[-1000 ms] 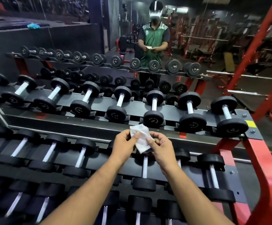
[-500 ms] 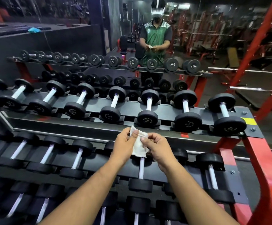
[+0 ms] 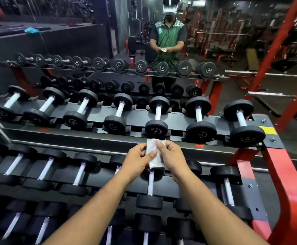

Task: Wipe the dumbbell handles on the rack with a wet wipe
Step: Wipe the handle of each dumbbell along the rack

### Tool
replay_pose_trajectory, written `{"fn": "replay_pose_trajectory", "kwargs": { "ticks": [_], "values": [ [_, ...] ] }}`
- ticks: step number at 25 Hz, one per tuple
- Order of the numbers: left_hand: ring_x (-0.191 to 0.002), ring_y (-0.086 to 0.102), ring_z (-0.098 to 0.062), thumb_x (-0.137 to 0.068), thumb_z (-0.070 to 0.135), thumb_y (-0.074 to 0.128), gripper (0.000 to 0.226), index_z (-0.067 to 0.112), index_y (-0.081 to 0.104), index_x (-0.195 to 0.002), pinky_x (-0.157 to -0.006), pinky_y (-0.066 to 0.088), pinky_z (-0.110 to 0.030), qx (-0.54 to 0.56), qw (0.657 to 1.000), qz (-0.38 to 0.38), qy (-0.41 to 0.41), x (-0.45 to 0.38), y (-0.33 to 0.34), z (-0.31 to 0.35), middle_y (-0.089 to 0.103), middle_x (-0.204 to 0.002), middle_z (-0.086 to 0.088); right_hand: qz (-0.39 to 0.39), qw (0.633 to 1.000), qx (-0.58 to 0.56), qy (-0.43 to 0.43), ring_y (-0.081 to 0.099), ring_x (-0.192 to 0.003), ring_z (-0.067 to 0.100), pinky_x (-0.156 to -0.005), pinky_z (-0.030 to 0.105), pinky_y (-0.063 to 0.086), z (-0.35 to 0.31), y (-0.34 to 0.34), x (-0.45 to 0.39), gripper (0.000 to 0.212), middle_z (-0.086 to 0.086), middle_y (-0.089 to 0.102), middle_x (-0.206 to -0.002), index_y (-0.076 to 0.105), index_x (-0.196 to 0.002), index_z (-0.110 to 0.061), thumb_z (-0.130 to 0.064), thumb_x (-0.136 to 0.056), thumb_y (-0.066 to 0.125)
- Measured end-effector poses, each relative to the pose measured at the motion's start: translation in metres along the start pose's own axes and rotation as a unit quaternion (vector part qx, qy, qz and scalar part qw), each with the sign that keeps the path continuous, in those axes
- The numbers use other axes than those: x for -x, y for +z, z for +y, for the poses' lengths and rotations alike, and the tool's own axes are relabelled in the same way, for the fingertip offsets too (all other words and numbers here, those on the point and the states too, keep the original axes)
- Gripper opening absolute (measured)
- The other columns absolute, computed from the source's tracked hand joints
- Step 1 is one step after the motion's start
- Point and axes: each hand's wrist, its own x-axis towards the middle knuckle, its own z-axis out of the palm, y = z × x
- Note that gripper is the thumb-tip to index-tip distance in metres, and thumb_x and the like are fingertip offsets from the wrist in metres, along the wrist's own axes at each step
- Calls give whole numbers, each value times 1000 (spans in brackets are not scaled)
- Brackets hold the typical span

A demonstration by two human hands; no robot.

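Observation:
A white wet wipe (image 3: pixel 153 154) is pinched between my left hand (image 3: pixel 137 160) and my right hand (image 3: pixel 172 159), folded into a narrow strip. Both hands hover in front of the rack's top shelf (image 3: pixel 161 119), above the middle shelf. Black dumbbells with pale chrome handles lie in rows on the shelves. The nearest top-shelf dumbbell (image 3: pixel 157 113) sits just beyond the wipe. A middle-shelf dumbbell handle (image 3: pixel 150 183) lies directly below the hands. Neither hand touches a dumbbell.
A red rack frame (image 3: pixel 285 183) runs down the right side, with a red post (image 3: pixel 275 55) behind it. A mirror behind the rack shows a person (image 3: pixel 169 45) in a green shirt and the rack's reflection (image 3: pixel 140 66). Gym benches stand at the far right.
The wipe has been folded narrower between both hands. The hands stayed in front of the top shelf while the view shifted slightly.

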Motion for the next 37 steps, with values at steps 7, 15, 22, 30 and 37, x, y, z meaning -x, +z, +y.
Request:
{"fn": "replay_pose_trajectory", "kwargs": {
  "ticks": [7, 15, 22, 30, 37],
  "values": [
    [-75, 70, -27, -101, 9, 58, 19, 15, 67, -116, -70, 59, -42, 27, 1000, 4, -4, -7, -25, 7, 75, -102, -19, -135, 990, -45, -15, 71, -87, 22, -65, 27, 55, -10, -16, 1, 29, 15, 74, -108, 64, -121, -5, -5, -93, 66],
    [-72, 65, -31, -99, 15, 45, 25, 11, 70, -96, -66, 55, -37, 70, 996, -7, -48, -5, -33, 25, 71, -89, -20, -104, 989, 69, -77, 61, -73, 15, -70, 30, 47, -15, -3, -3, 26, 6, 72, -83, 74, -80, -13, 6, -87, 58],
    [-88, 66, -24, -86, -5, 67, 22, 14, 71, -97, -84, 59, -52, 19, 1000, -12, -21, -3, -54, 18, 70, -97, -10, -79, 987, 94, -103, 59, -80, 20, -73, 35, 51, -21, 5, -2, 12, 5, 64, -84, 66, -95, -7, -13, -97, 56],
    [-94, 71, -24, -91, 24, 72, 36, 28, 55, -123, -82, 58, -52, -25, 1000, -5, 6, 0, -71, 15, 74, -105, -5, -113, 977, 157, -90, 69, -82, 17, -73, 35, 56, -11, 27, -9, 15, 9, 76, -95, 73, -106, -15, -14, -90, 73],
    [-86, 67, -23, -91, 26, 71, 10, 16, 71, -94, -93, 51, -62, -22, 999, 31, -30, -22, -53, -5, 76, -96, -13, -51, 984, 170, -22, 65, -75, 21, -75, 43, 56, 2, 9, -13, 5, 13, 72, -82, 65, -93, -13, -8, -92, 62]
  ]
}}
